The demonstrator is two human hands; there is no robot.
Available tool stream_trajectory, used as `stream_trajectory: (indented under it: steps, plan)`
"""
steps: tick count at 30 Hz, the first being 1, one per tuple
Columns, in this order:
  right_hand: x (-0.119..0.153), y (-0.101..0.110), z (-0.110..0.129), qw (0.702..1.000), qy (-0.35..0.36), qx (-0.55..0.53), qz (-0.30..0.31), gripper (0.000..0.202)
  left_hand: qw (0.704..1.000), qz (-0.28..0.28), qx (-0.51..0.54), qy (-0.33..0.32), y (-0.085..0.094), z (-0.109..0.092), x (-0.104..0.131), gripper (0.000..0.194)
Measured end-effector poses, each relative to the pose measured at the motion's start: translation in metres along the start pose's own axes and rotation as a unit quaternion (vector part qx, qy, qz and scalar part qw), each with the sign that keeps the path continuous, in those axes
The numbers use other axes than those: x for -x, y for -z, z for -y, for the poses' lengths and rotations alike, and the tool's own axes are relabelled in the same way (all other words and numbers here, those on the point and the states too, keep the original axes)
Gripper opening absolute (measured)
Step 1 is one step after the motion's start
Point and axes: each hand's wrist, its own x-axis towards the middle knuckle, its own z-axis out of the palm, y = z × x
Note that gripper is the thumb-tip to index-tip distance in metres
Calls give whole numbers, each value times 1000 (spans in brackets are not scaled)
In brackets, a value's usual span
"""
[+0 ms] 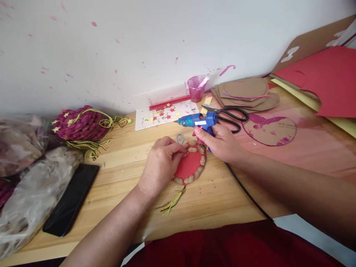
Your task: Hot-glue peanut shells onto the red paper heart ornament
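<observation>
A blue hot glue gun [204, 122] is gripped in my right hand [224, 142], its nozzle pointing left above the table. Below it lies a round red disc [187, 167] edged with peanuts in their shells [198, 172]. A light-blue cord loop [180, 138] sticks out at its top, and a yellow-green tassel [174, 203] hangs from its lower edge. My left hand [160, 167] covers the disc's left side. Its thumb and forefinger are pinched over the upper part of the disc on what looks like a peanut, mostly hidden by the fingers.
Black scissors [230, 114] lie behind the glue gun, near a pink-stained cup [195, 91] and star stickers [164, 113]. Cardboard shapes [244, 91] and red paper [330, 81] are at right. A phone [72, 200], plastic bags [39, 196] and a purple peanut craft [80, 124] sit left.
</observation>
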Motion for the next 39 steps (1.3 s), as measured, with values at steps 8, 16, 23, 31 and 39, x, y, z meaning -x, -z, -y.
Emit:
stream_trajectory:
  steps: [8,16,23,31,39]
  plan:
    - [-1,0,-2,1000,-11,-20,0,46,996,-10,84,-22,18,4,0,23]
    - [-1,0,-5,1000,6,-8,-8,45,982,22,-86,-167,20,-8,14,39]
    - [0,1,-2,1000,-6,-14,1,46,967,84,-161,-177,18,-22,22,38]
    - [1,0,0,1000,-5,-24,-3,43,961,124,-190,-161,11,-26,24,38]
    - [2,3,-2,1000,-3,-9,-9,41,956,197,-185,-112,19,-34,19,32]
